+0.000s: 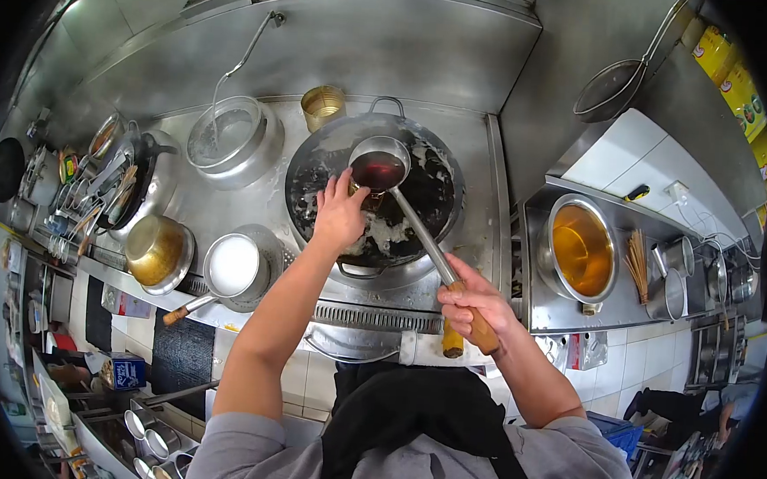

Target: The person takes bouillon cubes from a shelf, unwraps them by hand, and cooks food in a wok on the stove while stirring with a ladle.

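My right hand (482, 307) is wrapped round the wooden handle of a long metal ladle (419, 228). The ladle's bowl holds dark red liquid (377, 171) and hangs over a large black wok (305, 170). Dark liquid with patches of pale foam (385, 238) lies in the wok. At the left rim of the ladle bowl is my left hand (341, 216), fingers bent and thumb toward the rim. A small shiny amber-brown thing shows at its fingertips, mostly hidden by the hand and the ladle; its kind cannot be made out.
A pot of water (227, 133) stands under a tap at the left, near an open tin (323, 108). A saucepan with white contents (232, 265) and an upturned golden bowl (155, 250) sit lower left. To the right are a basin of amber liquid (581, 248) and a hanging strainer (610, 89).
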A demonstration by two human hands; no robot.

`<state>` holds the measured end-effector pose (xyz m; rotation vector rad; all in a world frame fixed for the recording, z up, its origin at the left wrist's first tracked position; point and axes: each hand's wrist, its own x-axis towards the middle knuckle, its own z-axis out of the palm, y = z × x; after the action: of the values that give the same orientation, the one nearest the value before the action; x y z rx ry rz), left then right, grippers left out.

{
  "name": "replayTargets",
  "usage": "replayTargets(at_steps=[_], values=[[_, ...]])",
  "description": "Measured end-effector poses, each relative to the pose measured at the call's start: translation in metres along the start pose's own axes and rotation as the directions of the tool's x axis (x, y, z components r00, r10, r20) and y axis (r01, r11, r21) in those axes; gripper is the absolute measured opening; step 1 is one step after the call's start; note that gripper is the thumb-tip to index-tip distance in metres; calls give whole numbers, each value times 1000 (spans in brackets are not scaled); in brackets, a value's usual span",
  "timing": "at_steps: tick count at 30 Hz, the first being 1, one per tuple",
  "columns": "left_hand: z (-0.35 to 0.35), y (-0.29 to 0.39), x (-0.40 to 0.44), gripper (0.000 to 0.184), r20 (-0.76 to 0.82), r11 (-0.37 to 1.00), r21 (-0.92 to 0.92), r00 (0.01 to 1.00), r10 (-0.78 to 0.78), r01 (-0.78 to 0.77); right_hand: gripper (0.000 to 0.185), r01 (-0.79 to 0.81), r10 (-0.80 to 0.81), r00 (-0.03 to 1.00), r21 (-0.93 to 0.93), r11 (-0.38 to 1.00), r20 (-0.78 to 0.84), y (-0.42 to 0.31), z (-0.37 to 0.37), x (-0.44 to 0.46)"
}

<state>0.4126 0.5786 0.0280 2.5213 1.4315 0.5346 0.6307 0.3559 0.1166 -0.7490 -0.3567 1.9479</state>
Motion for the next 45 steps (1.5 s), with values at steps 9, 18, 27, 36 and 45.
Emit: replayTargets(at_steps=[9,18,27,36,45], values=[[-30,26,28,40,-170,998,-23,984,-54,51,86,-65,43,995,-264,962,-87,-16,-9,-14],[-213,143,-121,47,-586,-453,-776,768,260,-439,86,-69,-265,962,-998,7,-68,0,-112,-20],[-136,-11,-227,34,-212,-68,-962,878,-430,-265,88,-17,-255,926,-706,708,-277,-24,-3,-12],[-9,-143,-377,15,300,-269,-949,203,-932,166,77,-125,-399,903,-987,105,-157,17,11,27],[-42,-163,-347,11,81,119,-952,609,-789,281,84,10,-86,994,-721,692,-68,103,104,216]])
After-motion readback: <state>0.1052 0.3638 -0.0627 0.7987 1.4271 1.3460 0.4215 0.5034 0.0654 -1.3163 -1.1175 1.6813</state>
